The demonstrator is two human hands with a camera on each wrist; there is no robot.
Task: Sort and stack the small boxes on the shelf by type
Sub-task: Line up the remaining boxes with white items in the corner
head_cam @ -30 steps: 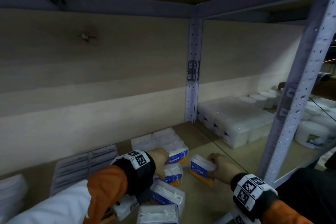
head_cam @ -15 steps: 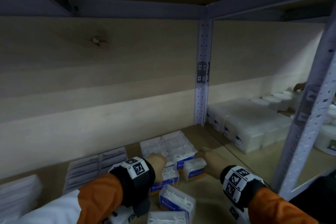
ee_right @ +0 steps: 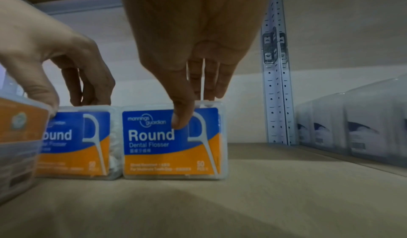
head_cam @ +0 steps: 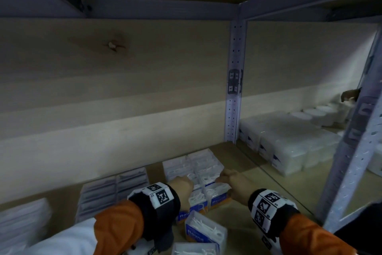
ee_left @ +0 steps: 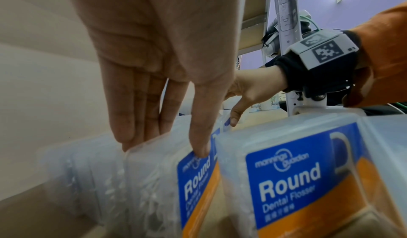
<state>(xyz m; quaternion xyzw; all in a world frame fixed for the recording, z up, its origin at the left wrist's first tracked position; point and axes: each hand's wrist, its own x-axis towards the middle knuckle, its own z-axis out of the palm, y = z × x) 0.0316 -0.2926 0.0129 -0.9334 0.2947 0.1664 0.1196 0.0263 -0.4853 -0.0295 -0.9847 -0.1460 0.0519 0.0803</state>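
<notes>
Here, low in the centre of the right wrist frame, two floss boxes stand side by side, the right hand [ee_right: 198, 78] pinching the right box [ee_right: 174, 142] from above, the left hand [ee_right: 66, 64] pinching its neighbour [ee_right: 74, 144].

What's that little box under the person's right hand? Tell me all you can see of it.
The flosser box is a small, clear plastic case with a blue and orange label reading "Round Dental Flosser", picturing a white floss pick. It stands on edge on the shelf board, label toward the wrist camera, right beside a matching box. The right hand pinches its top, thumb on the label, fingers behind. White floss picks show through its lid in the head view.
</notes>
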